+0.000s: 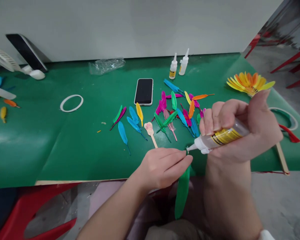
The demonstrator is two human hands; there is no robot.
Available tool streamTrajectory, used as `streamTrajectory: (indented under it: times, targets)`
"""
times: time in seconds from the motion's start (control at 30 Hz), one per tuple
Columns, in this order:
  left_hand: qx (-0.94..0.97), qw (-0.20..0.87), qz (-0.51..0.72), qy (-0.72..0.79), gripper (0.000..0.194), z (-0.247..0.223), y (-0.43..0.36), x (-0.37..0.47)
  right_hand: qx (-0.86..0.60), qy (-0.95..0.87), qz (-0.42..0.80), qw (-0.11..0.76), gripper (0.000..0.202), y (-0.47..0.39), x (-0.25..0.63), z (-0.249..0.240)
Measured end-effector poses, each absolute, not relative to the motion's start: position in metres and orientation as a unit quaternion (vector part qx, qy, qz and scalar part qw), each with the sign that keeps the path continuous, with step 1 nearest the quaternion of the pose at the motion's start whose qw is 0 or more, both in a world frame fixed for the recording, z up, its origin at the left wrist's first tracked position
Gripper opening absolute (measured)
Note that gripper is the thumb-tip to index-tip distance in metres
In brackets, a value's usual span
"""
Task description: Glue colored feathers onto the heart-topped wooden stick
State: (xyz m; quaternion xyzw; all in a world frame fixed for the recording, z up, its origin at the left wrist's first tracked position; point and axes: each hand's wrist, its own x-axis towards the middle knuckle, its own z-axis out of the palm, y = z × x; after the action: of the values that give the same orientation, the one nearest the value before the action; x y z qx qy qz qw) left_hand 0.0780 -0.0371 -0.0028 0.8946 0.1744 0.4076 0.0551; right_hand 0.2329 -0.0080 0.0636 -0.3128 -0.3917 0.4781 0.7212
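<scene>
- Green feather (182, 193): quill uppermost, vane hung below the left hand (165, 166), over the table's near edge; its quill was pinched between thumb and fingers.
- Glue bottle (222, 137): grasped in the right hand (262, 133), fingers curled around it; nozzle brought to the quill tip. Gluing was judged under way; whether glue had been laid could not be told.
- Loose feathers (123, 132): blue, green, pink, orange, yellow; scattered on the table, judged not yet used.
- Stick (148, 128): pale, broad-headed, laid just beyond the left hand; no feathers were seen attached.
- Fan (250, 83): yellow and orange feathers gathered in a spread, set at the right; judged well advanced, perhaps finished.
- White ring (61, 106): laid at the left, no feathers fixed to it.
- Spare bottles (173, 68): two, stood upright at the back.
- Phone (143, 91): laid flat, screen dark.
- Table (90, 166): covered in green.
</scene>
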Motion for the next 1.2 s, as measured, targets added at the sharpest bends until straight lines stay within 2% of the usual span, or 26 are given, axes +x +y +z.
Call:
streamTrajectory:
  times: [0.27, 0.5, 0.97, 1.2]
  targets:
    - [0.898, 0.058, 0.401, 0.172, 0.017, -0.003, -0.037, 0.077, -0.309, -0.392, 0.493, 0.713, 0.049, -0.006, 0.237, 0.061]
    - [0.894, 0.054, 0.410, 0.174, 0.016, -0.006, -0.037, 0.077, -0.292, -0.405, 0.511, 0.700, 0.058, -0.001, 0.241, 0.056]
    - [0.892, 0.061, 0.412, 0.175, 0.016, -0.006, -0.037, 0.078, -0.312, -0.398, 0.506, 0.699, 0.052, -0.005, 0.239, 0.064]
    - [0.893, 0.060, 0.412, 0.173, 0.016, -0.005, -0.037, 0.078, -0.336, -0.406, 0.463, 0.713, 0.050, -0.006, 0.233, 0.066]
